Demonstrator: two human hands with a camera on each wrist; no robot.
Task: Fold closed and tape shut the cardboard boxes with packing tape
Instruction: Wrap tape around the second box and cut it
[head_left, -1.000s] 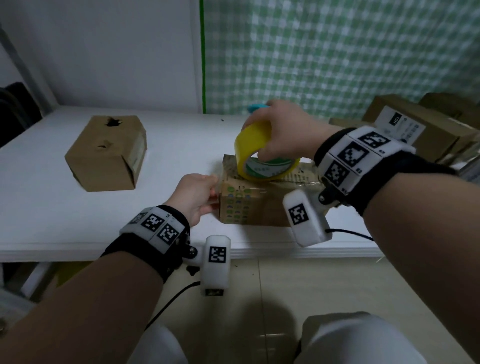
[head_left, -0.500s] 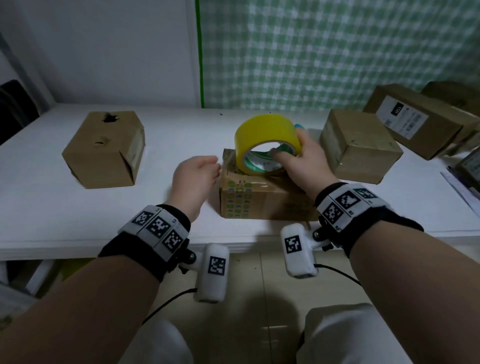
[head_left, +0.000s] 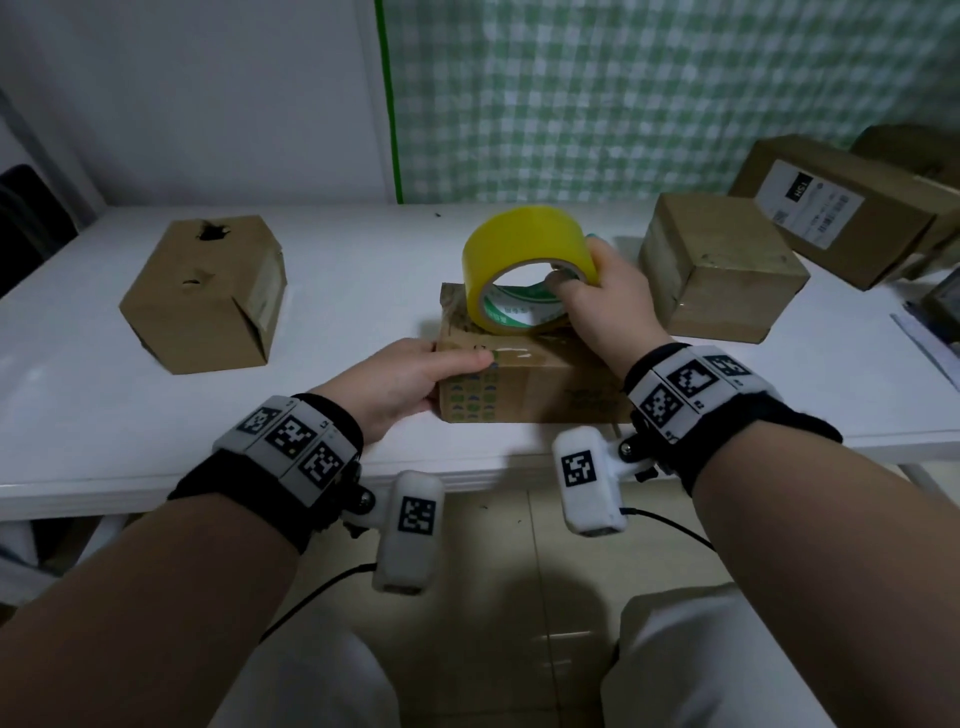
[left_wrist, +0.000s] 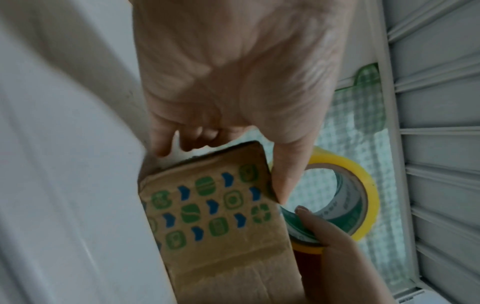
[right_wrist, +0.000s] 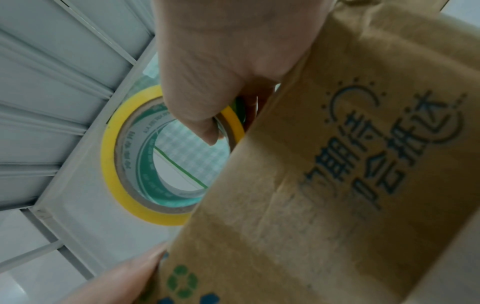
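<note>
A small printed cardboard box (head_left: 524, 395) lies closed near the table's front edge. A yellow packing tape roll (head_left: 519, 244) stands tilted on its top. My right hand (head_left: 579, 267) grips the roll, thumb inside the core and fingers over the outer rim; the right wrist view shows the roll (right_wrist: 111, 164) behind the box (right_wrist: 337, 185). My left hand (head_left: 415, 374) holds the box's left end, thumb laid along the near top edge over a shiny tape strip (head_left: 511, 356). In the left wrist view the fingers curl round the box (left_wrist: 215, 216) beside the roll (left_wrist: 363, 185).
A brown box with torn holes (head_left: 208, 291) sits at the left of the white table (head_left: 156, 467). A plain brown box (head_left: 722, 265) stands right of the roll. Labelled boxes (head_left: 841, 208) are stacked at the far right. Papers lie at the right edge.
My right hand turned from palm-over to gripping the roll from the right, and the roll tilted upright. My left thumb slid onto the box's near top edge.
</note>
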